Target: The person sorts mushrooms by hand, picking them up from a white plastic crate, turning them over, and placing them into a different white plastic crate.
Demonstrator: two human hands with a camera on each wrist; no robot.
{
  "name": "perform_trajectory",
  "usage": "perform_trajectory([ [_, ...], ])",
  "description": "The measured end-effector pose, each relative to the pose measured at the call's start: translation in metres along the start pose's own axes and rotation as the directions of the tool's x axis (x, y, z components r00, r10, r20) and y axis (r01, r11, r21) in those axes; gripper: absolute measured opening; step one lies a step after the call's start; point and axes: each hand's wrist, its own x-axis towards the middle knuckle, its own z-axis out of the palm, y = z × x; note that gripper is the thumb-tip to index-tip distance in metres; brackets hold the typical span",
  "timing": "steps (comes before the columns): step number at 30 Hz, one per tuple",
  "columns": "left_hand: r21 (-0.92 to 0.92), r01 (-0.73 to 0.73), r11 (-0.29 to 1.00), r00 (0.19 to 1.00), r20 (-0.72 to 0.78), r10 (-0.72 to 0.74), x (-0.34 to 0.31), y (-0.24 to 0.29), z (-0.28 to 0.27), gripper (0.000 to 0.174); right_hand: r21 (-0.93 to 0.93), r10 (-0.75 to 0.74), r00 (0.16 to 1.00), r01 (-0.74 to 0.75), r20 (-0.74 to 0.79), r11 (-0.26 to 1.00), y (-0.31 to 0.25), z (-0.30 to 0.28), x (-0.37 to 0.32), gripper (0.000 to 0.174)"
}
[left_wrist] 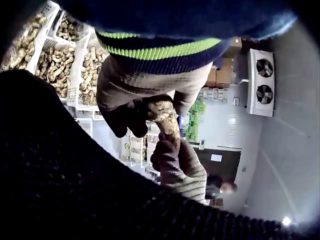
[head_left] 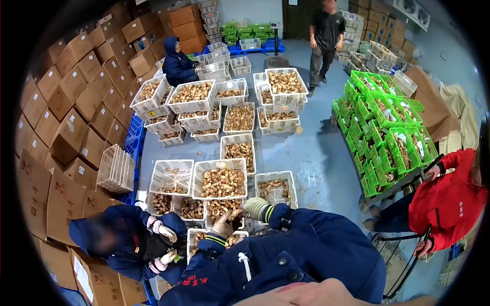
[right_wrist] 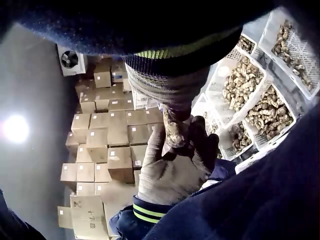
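Note:
Both gloved hands meet at one brown-and-cream mushroom (left_wrist: 164, 114), thick-stemmed and marked with dark soil. My left hand (head_left: 222, 225) grips one end, its glove fingers (right_wrist: 152, 145) curled around it. The fingertips of my right hand (head_left: 254, 208), in a grey-striped glove, pinch the narrower end in the left wrist view. Below the hands in the head view stands a white crate (head_left: 192, 239) of similar mushrooms. Directly ahead is a fuller white crate (head_left: 195, 178), heaped with mushrooms.
A person in a navy hooded coat (head_left: 122, 239) sits close on the left. Cardboard boxes (head_left: 71, 132) line that side. At right, a person in red (head_left: 446, 204) holds a cart handle near stacked green crates (head_left: 385, 125). Another person (head_left: 326, 35) stands at the back.

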Motion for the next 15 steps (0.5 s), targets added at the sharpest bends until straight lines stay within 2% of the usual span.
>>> perform_trajectory([
  [1,0.333,-0.126,0.934,0.991,0.084,0.104,-0.003,-0.002,-0.008,0.037,-0.004,-0.011,1.0,0.011,0.027,1.0,-0.002,0.0,0.0,0.028],
  [2,0.18,-0.101,0.978,0.995,0.038,0.095,-0.002,-0.001,-0.014,0.036,0.052,-0.029,0.999,0.03,-0.021,0.998,-0.001,0.008,-0.001,0.028],
  [3,0.02,-0.083,0.996,0.997,-0.006,0.083,-0.005,-0.001,-0.01,0.036,0.085,-0.034,0.999,0.031,0.034,0.996,-0.001,0.011,0.004,0.028],
  [4,0.172,-0.17,0.97,0.976,-0.106,0.19,-0.016,-0.002,0.004,0.035,0.082,-0.012,0.999,0.008,0.045,0.997,-0.002,0.015,0.004,0.028],
  [5,0.112,-0.141,0.984,0.971,-0.179,0.159,-0.016,-0.002,-0.005,0.034,0.077,0.01,0.998,-0.014,0.057,0.997,-0.004,0.019,0.003,0.029],
  [6,0.111,-0.16,0.981,0.958,-0.222,0.181,-0.022,-0.005,-0.001,0.034,0.118,-0.03,1.0,0.03,-0.001,0.993,-0.006,0.019,0.001,0.031],
  [7,0.11,-0.18,0.978,0.943,-0.265,0.203,-0.028,-0.009,0.005,0.035,0.23,0.009,1.0,-0.007,-0.005,0.973,-0.009,0.024,0.0,0.029],
  [8,0.127,-0.171,0.977,0.947,-0.254,0.198,-0.034,-0.01,0.006,0.038,0.141,-0.009,0.999,0.002,0.05,0.99,-0.01,0.026,0.001,0.028],
  [9,0.074,-0.156,0.985,0.958,-0.233,0.169,-0.027,-0.009,-0.02,0.059,0.051,-0.023,0.994,0.018,0.105,0.999,-0.015,0.02,0.001,0.028],
  [10,0.065,-0.146,0.987,0.947,-0.278,0.158,-0.03,-0.011,-0.022,0.056,0.085,-0.01,0.997,0.004,0.081,0.996,-0.018,0.027,0.003,0.028],
  [11,0.054,-0.136,0.989,0.936,-0.321,0.146,-0.033,-0.014,-0.023,0.054,0.126,0.061,0.979,-0.087,0.193,0.988,-0.018,0.032,0.004,0.036],
  [12,0.152,-0.174,0.973,0.945,-0.253,0.208,-0.039,-0.019,-0.028,0.048,0.104,0.02,0.982,-0.04,0.189,0.994,-0.023,0.03,0.003,0.037],
  [13,0.342,-0.206,0.917,0.974,-0.019,0.226,-0.017,-0.017,-0.094,0.044,0.084,-0.022,0.982,0.006,0.187,0.996,-0.029,0.026,0.001,0.038],
  [14,0.514,-0.298,0.805,0.95,0.076,0.303,-0.014,-0.021,-0.107,0.043,0.066,0.007,0.98,-0.02,0.199,0.998,-0.036,0.024,-0.002,0.04],
  [15,0.415,-0.289,0.863,0.955,0.06,0.291,-0.027,-0.025,-0.09,0.041,0.144,-0.046,0.985,0.022,0.167,0.989,-0.037,0.025,-0.004,0.042],
])
